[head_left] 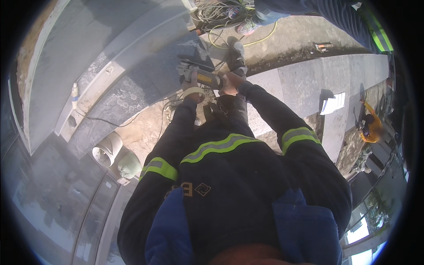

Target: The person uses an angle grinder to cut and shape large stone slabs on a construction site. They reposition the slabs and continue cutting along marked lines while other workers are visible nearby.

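An angle grinder (207,79) with a grey-yellow body lies across both of my hands, over the edge of a dark stone slab (154,66). My left hand (191,81) grips its front end near the disc side at left. Round the back end of the body my right hand (231,84) is closed. A pale ring like a tape roll (194,92) circles my left wrist. The disc itself is hard to make out, close to the slab's surface.
At left stand a white bucket (115,142) and a greenish sack (129,165). A bottle-shaped tool (74,95) trails a cable. Coiled cables (218,15) lie ahead beside another person's legs (309,6). White papers (333,104) rest on slabs at right; a person in orange (373,126) is beyond.
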Tool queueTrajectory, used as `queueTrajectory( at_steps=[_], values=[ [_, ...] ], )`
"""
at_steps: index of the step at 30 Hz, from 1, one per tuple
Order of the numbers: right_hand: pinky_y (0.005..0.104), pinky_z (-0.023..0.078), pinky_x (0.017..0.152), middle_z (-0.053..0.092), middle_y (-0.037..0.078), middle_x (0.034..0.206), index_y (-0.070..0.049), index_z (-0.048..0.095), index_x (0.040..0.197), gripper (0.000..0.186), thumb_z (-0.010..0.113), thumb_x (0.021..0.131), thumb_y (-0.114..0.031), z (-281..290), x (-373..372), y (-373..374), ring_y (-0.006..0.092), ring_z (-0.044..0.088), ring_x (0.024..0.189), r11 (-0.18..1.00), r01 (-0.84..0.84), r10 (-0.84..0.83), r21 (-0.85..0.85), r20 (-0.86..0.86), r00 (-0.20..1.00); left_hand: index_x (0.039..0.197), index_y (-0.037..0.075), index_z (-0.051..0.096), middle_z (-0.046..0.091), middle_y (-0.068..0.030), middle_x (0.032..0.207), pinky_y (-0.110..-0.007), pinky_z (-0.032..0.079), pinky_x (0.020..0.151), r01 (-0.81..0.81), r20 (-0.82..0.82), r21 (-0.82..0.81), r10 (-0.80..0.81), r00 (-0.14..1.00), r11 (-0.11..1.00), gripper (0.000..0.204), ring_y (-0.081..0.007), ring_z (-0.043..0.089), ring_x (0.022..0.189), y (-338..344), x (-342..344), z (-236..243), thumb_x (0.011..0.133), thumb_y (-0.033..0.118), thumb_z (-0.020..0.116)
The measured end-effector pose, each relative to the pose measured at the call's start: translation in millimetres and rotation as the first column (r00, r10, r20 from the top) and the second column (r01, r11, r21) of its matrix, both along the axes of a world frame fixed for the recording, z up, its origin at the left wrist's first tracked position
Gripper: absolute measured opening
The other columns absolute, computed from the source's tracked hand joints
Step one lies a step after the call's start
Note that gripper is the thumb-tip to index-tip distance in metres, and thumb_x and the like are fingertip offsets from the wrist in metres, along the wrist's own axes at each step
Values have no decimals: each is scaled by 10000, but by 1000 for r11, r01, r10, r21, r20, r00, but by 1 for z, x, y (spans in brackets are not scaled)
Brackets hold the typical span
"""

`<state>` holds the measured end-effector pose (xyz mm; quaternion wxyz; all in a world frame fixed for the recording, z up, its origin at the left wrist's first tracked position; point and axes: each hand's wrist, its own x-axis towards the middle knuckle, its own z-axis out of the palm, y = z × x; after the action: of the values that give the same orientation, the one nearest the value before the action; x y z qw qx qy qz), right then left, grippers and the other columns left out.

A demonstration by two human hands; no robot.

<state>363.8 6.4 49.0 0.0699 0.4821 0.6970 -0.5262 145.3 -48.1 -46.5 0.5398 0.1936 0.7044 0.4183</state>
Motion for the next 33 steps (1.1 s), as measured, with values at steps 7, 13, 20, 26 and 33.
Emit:
queueTrajectory(
  at_steps=[7,13,20,26,33],
  values=[
    [477,566,772,724,255,955,6,581,1234,698,848,665,-297,-22,-15,3,412,718,914,995,2,1,102,-24,1000,1185,-64,643,714,-125,1011,-399,520,682,9,-21,-200,-13,1000,980,679,-232,635,786,21,-10,33,929,559,729],
    [482,563,823,729,239,978,2,624,1177,665,858,653,-334,-17,-13,-23,421,711,966,979,79,-109,189,159,981,1204,-47,646,714,-122,1032,-398,524,718,-49,-15,-66,48,999,997,639,-226,638,830,5,2,15,932,522,744],
    [466,565,793,733,242,983,-5,573,1294,719,805,684,-308,0,4,-7,399,720,934,995,-55,49,87,74,996,1208,-44,647,719,-113,1088,-388,522,792,34,-4,-61,-34,999,998,603,-224,656,913,1,11,24,954,497,725],
    [456,568,838,723,258,989,-2,653,1154,602,841,660,-289,-6,-9,4,399,715,985,999,35,-35,-14,13,999,1277,-49,585,692,-139,1176,-404,517,830,32,26,-125,-29,999,992,680,-237,645,1007,10,-12,2,946,529,724],
    [461,560,849,717,257,1021,-6,654,1118,571,840,642,-262,-38,-1,-31,405,706,988,975,121,-141,187,102,985,1315,-30,531,674,-145,1193,-403,527,819,-44,19,-136,47,999,990,670,-255,648,1015,4,14,15,951,494,734]
  ],
)
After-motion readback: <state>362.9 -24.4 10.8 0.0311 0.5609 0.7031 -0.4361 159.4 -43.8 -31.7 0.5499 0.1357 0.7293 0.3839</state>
